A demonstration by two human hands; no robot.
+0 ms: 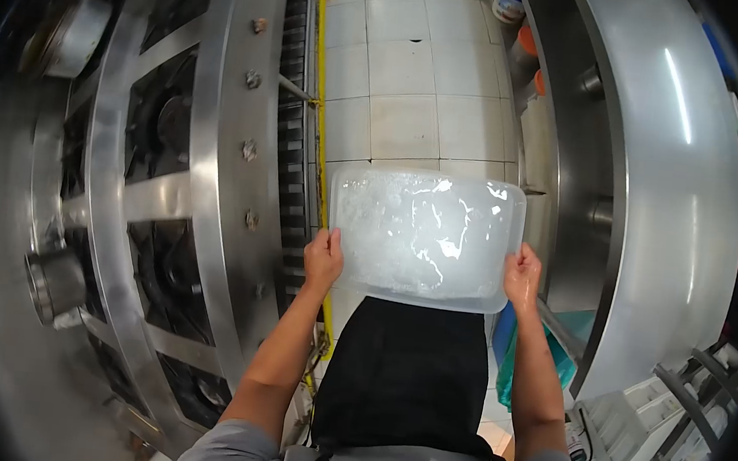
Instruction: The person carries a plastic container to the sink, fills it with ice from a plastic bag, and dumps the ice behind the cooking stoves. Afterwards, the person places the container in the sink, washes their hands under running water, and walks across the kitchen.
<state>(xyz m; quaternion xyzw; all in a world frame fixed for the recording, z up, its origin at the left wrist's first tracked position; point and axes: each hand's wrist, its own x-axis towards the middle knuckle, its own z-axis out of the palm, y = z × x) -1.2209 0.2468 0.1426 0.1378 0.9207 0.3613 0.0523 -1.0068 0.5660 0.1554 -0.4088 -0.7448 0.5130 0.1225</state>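
A translucent white plastic tub (421,240), rectangular with rounded corners, is held out in front of my black apron (404,376). Bright wet-looking glints run across it; whether liquid lies inside I cannot tell. My left hand (324,257) is closed on its left edge near the lower corner. On the opposite edge, at about the same height, my right hand (522,276) grips the rim, its skin shiny. The tub looks roughly level, above the tiled floor.
Along the left runs a steel stove (203,152) with burners, knobs and a yellow gas pipe (320,75). A pot (53,284) stands on it. To the right is a steel counter (674,198), with a white bucket (508,2) beneath. White tiled floor (403,65) stretches ahead between them.
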